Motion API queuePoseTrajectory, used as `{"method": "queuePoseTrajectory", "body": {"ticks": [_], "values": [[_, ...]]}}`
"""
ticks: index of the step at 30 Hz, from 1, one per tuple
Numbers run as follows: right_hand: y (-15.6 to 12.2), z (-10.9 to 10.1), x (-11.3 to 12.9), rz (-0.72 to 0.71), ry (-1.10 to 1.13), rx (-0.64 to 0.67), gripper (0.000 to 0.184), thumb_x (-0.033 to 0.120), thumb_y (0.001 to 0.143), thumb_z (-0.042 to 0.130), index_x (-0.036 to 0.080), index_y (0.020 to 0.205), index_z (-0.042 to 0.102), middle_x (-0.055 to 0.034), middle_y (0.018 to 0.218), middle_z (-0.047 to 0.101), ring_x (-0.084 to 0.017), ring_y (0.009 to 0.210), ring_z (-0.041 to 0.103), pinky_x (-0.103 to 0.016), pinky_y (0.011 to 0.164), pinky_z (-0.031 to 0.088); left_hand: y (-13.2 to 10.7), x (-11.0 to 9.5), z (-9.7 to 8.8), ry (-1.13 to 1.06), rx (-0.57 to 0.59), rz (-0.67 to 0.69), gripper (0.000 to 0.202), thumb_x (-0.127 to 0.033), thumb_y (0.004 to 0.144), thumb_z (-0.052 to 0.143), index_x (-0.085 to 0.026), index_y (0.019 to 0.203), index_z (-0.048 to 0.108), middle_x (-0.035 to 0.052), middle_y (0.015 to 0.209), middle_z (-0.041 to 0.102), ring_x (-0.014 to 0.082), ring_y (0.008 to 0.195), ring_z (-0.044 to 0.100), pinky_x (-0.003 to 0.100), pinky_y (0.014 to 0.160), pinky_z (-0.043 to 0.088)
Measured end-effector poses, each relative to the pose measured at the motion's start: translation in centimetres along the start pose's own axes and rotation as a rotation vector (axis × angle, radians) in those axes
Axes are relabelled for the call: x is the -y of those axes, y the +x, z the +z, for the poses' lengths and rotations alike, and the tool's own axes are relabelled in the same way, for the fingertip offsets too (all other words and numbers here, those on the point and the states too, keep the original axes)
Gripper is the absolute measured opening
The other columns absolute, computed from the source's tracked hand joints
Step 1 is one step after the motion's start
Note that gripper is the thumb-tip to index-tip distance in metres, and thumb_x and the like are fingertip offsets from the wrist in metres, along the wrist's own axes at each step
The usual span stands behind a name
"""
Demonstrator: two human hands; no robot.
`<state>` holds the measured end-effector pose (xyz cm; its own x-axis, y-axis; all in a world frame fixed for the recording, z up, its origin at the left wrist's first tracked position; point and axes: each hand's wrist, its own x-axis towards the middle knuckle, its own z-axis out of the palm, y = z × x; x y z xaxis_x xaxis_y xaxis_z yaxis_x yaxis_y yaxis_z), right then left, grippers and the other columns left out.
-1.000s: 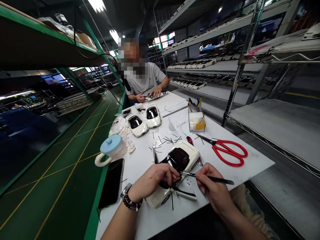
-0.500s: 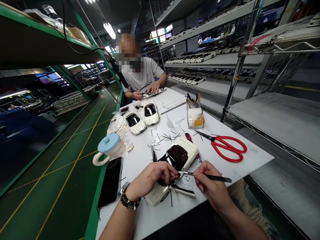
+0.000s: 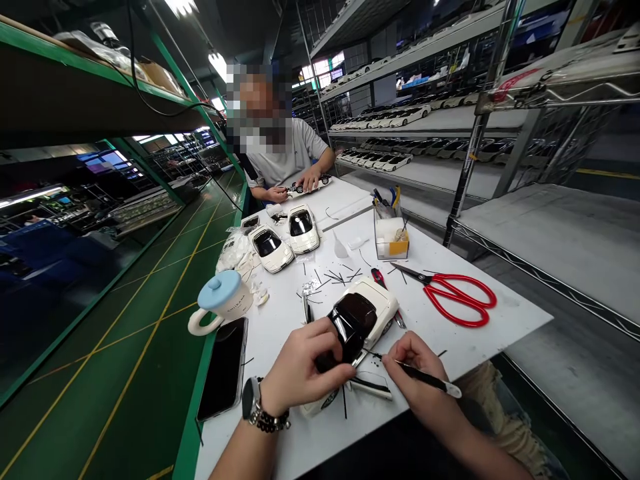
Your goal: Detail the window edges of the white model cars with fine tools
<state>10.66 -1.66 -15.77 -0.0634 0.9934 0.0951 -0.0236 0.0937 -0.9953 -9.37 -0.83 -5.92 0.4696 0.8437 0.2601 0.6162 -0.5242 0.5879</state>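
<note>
Step in hand, judged: fitting a small part at the side of the white model car (image 3: 367, 313), near its open door. The left hand (image 3: 300, 370) lies over the car's near end, fingers curled and pressed onto the dark roof, holding the body steady on the white table (image 3: 480, 333). The right hand (image 3: 417, 370) pinches a pair of tweezers (image 3: 423, 378) between thumb and fingertips; the tips point toward the left fingers and reach the car's sill just beside them. Whether the tips grip anything is too small to tell.

Next move probably calls for a fine, steady placement at the door gap, with the left hand keeping the car from sliding.

Room: the near table edge runs just below both wrists. Right of the right fingers, red scissors (image 3: 457, 299) lie well apart. Beyond the fingertips, loose black strips (image 3: 340, 275) litter the surface. Left of the left fingers, a phone (image 3: 223, 368) and a lidded mug (image 3: 224, 300) sit near the table's left edge. A co-worker's hands (image 3: 300, 185) work at the far end.
</note>
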Motion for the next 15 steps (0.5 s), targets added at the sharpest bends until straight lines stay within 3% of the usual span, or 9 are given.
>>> {"method": "queuePoseTrajectory", "body": {"ticks": [5,15], "values": [[-0.2,0.2,-0.4,-0.046,-0.069,0.005,0.021,0.031,0.086,0.055,0.020,0.072,0.042,0.0034,0.066,0.042,-0.011,0.061,0.044,-0.023,0.056,0.038,0.1,-0.9,1.0,0.363,0.082,0.106,0.034,-0.048,0.084,0.056,-0.017,0.079,0.067,0.0056,0.078,0.050,0.0163,0.069,0.045,0.029,0.059,0.037],[-0.2,0.4,-0.4,-0.075,-0.069,0.004,0.021,0.029,0.087,0.054,0.020,0.073,0.042,0.0036,0.065,0.043,-0.011,0.059,0.044,-0.022,0.054,0.037,0.5,-1.4,1.8,0.537,0.235,-0.021,0.055,-0.070,0.077,0.052,-0.019,0.086,0.070,0.0084,0.088,0.050,0.0207,0.077,0.049,0.033,0.062,0.043]]}}
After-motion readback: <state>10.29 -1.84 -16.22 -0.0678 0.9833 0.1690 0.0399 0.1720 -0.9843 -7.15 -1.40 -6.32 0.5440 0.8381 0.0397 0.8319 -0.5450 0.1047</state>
